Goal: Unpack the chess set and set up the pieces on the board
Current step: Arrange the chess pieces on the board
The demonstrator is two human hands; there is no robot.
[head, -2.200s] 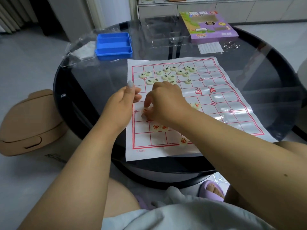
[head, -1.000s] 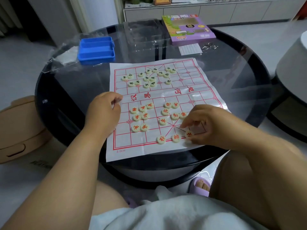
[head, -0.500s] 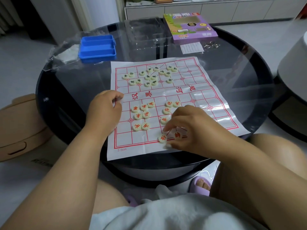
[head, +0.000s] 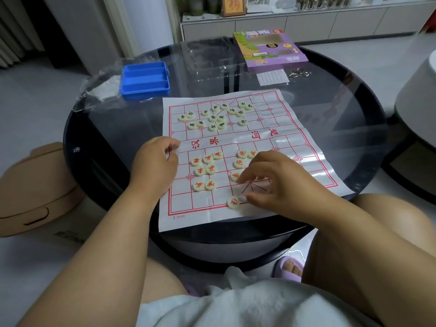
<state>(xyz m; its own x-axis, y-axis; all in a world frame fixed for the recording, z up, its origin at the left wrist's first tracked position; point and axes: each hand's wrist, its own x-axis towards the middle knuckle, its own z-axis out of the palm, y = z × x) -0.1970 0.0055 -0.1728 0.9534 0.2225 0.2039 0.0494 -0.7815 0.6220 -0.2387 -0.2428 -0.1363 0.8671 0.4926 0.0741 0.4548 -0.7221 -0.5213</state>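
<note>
The right hand (head: 273, 182) has its fingers spread over the near rows, thumb touching 1 red piece (head: 233, 202); the left hand (head: 155, 161), loosely curled, pins the board (head: 306, 161) edge. Unpacking is done. Placement has barely begun: red pieces (head: 205, 171) and black pieces (head: 217, 118) lie in loose clusters.

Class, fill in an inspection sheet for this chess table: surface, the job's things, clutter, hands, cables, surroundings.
Surface: round dark glass table, paper board spread flat.
Job's things: black-marked pieces bunched on far half; red-marked pieces loose on near half, few on the near edge line.
Clutter: blue tray, purple box, plastic wrap, metal rings.
Hands: left hand rests on board's edge; right hand over near pieces.
Cables: nothing seen.
Surroundings: tan stool, low cabinet.
</note>
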